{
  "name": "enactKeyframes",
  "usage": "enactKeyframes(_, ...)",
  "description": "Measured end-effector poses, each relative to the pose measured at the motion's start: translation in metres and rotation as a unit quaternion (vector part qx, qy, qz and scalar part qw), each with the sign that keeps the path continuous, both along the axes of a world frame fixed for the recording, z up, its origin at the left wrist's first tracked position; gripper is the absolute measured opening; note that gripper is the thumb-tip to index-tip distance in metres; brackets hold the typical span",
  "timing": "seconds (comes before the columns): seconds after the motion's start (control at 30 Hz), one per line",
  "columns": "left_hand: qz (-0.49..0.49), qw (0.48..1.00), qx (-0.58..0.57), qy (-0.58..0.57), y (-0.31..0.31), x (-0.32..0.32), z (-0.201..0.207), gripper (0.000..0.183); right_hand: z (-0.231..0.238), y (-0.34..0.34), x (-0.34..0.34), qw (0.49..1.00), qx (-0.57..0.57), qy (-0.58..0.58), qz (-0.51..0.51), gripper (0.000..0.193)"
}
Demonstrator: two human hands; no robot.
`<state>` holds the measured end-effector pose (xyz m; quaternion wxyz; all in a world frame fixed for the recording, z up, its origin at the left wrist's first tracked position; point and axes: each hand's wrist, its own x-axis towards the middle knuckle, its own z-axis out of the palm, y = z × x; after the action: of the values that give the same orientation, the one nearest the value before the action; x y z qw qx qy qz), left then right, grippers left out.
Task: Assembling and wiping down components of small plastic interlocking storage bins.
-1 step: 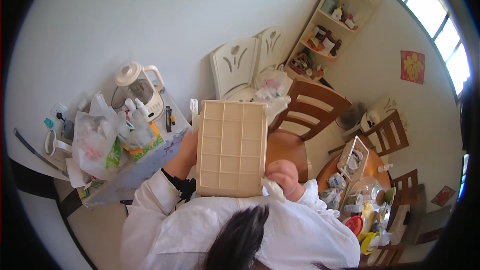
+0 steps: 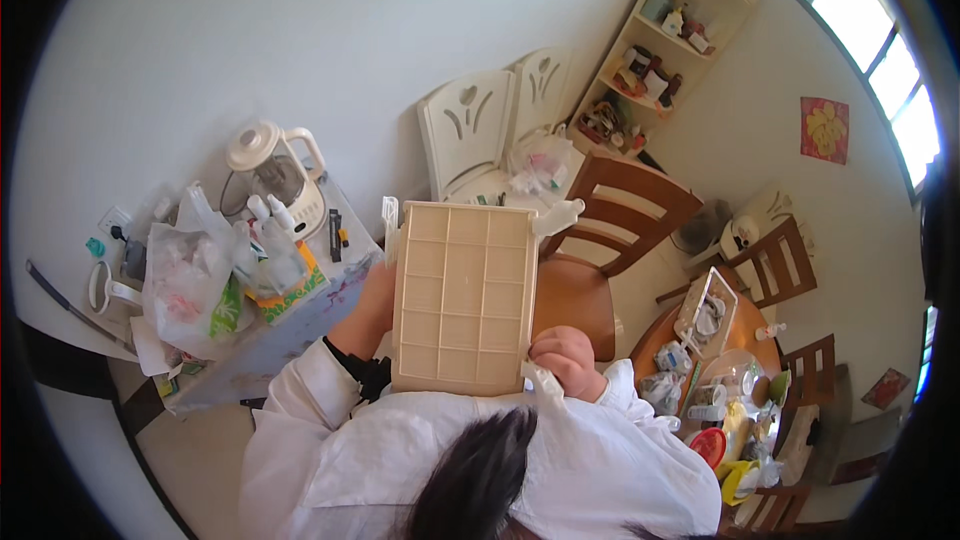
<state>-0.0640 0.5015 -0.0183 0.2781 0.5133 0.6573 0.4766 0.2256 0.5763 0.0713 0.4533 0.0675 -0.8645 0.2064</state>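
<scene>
Beige ribbed panel [image 2: 463, 298], long axis front-to-back.
Right hand [image 2: 568, 358] curled onto its right edge — left hand [image 2: 379, 290] opposite, grip hidden.

The right hand [image 2: 563, 353] has dropped slightly; the upper right leg [image 2: 560, 218] lies flatter, the lower right leg [image 2: 546, 387] steeper.

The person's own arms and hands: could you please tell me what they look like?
Both arms wear loose white sleeves. The left hand, partly hidden, has a black band at its wrist. The right hand is ungloved.
</scene>
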Motion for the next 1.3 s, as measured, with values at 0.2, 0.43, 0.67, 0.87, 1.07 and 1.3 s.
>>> enactKeyframes(0.2, -0.027, 0.966, 0.007, -0.258, 0.003, 0.008, -0.01, 0.03, -0.012, -0.009, 0.009, 0.999, 0.013, 0.03, 0.011, 0.024)
enactKeyframes(0.43, 0.045, 0.924, -0.041, -0.377, 0.005, 0.015, 0.025, 0.037, -0.027, -0.005, 0.018, 0.999, 0.016, 0.004, 0.03, 0.016)
enactKeyframes(0.67, 0.083, 0.899, -0.048, -0.428, -0.002, 0.017, 0.047, 0.038, -0.005, 0.045, 0.03, 0.994, -0.107, -0.02, 0.015, 0.032)
enactKeyframes(0.87, 0.114, 0.924, -0.069, -0.359, -0.001, 0.023, 0.053, 0.036, 0.065, 0.068, -0.008, 0.987, -0.044, 0.03, -0.15, 0.038)
enactKeyframes(1.07, 0.089, 0.933, -0.036, -0.347, 0.004, 0.026, 0.061, 0.034, 0.054, 0.067, -0.024, 0.982, -0.108, 0.042, -0.148, 0.02)
enactKeyframes(1.3, 0.166, 0.882, 0.028, -0.44, -0.013, 0.01, 0.065, 0.031, 0.043, 0.068, -0.034, 0.933, -0.304, -0.051, -0.188, 0.032)
